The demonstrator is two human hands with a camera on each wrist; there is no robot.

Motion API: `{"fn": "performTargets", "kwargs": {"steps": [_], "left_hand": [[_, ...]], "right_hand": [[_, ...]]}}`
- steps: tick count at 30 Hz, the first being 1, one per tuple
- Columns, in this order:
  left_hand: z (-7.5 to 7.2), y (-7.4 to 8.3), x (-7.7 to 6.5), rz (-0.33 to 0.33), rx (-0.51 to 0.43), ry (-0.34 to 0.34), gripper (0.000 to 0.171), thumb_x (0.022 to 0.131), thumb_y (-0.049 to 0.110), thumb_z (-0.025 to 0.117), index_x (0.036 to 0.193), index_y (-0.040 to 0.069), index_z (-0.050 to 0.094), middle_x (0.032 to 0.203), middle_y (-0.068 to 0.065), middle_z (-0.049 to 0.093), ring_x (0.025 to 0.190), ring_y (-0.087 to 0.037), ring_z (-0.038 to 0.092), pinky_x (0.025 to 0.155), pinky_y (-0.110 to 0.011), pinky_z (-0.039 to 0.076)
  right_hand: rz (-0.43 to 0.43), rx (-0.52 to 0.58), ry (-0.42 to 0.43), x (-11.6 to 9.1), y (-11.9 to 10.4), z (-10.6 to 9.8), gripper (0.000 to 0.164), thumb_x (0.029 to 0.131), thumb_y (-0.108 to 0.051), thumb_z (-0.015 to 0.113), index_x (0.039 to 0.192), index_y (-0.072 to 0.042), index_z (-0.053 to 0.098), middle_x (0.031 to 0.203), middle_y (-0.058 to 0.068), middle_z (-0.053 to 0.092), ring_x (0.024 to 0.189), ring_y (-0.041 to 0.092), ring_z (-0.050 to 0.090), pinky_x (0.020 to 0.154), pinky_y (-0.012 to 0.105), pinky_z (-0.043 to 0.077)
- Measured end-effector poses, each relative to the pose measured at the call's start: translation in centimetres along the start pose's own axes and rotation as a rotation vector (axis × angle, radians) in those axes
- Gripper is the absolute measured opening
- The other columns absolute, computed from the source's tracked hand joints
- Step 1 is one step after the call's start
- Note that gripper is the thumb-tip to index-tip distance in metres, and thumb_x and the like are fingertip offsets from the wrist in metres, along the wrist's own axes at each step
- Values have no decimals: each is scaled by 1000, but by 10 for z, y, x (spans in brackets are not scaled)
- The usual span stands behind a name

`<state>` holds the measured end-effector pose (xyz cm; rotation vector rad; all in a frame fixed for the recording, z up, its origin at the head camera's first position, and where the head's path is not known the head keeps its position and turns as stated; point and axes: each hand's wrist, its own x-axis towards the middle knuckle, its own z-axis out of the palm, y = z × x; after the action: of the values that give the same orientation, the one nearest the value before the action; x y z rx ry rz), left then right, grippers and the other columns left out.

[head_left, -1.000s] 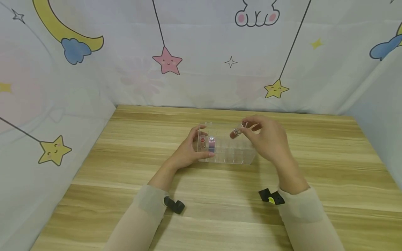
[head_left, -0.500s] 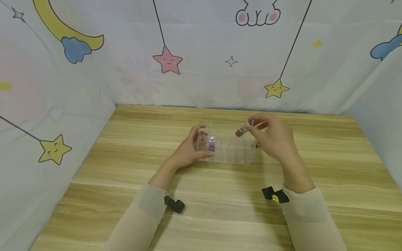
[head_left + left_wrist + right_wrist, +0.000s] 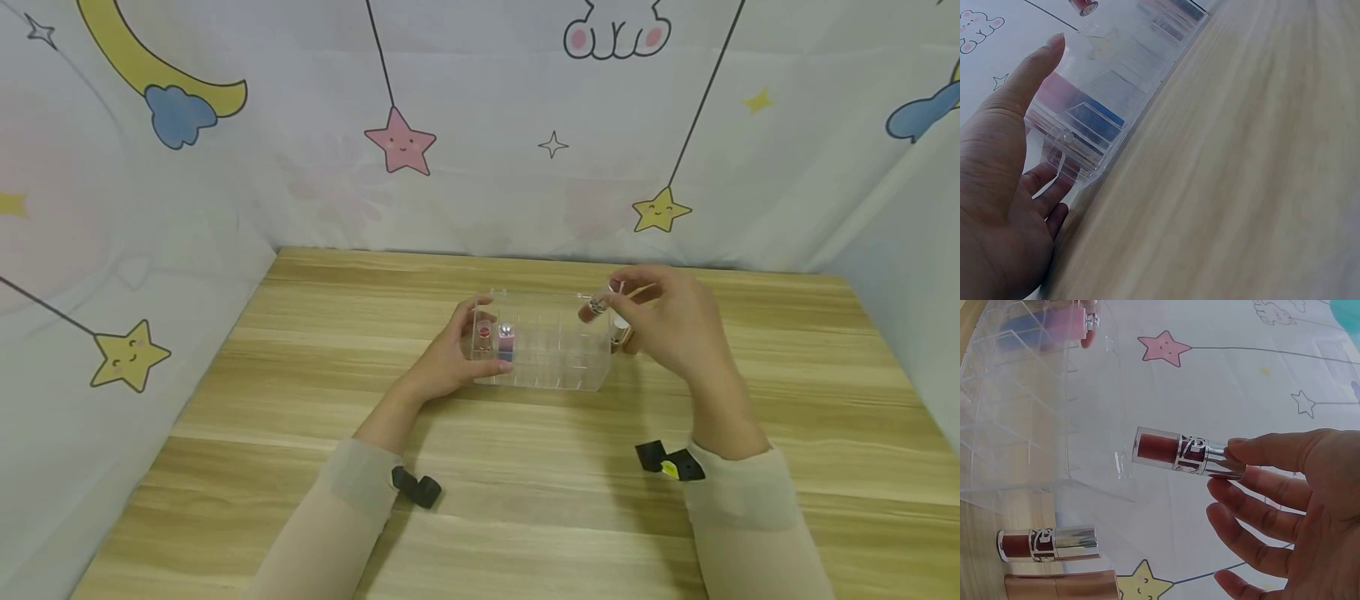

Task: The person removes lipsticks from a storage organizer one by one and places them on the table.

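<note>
1. Wooden surface [image 3: 525, 525], star-printed backdrop [image 3: 480, 204].
2. Left hand [image 3: 441, 362] grips a clear box's [image 3: 558, 373] left end.
3. Right hand [image 3: 675, 321] pinches a tilted lipstick [image 3: 593, 309] above its right end.
4. Apparently mid-transfer; next likely calls for turning lipstick upright before release.

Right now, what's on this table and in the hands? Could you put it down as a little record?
Left hand: grips clear box at left end
Right hand: pinches lipstick, tilted, silver end up
In box: red lipstick, pink-and-blue tube, side by side
Beside box, right end: similar lipstick, gold tube, both standing
Table: wood-grained
</note>
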<state>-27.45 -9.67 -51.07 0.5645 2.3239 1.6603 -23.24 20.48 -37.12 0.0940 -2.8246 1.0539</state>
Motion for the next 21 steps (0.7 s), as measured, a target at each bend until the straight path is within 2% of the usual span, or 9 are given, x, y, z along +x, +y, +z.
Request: {"fn": "performTargets", "kwargs": {"steps": [13, 21], "left_hand": [[1, -1, 2, -22, -12, -6, 104, 82, 20, 90, 161, 34, 23, 153, -5, 47, 139, -30, 49, 121, -64, 29], [0, 0, 1, -13, 10, -1, 101, 83, 26, 90, 159, 36, 25, 150, 0, 49, 136, -26, 51, 120, -64, 30]], "right_hand": [[8, 16, 6, -1, 8, -8, 27, 99, -39, 70, 114, -17, 73, 112, 6, 72, 105, 26, 71, 75, 37, 47], [43, -4, -9, -1, 15, -16, 34, 98, -42, 70, 121, -17, 72, 117, 11, 74, 105, 29, 70, 69, 36, 48]]}}
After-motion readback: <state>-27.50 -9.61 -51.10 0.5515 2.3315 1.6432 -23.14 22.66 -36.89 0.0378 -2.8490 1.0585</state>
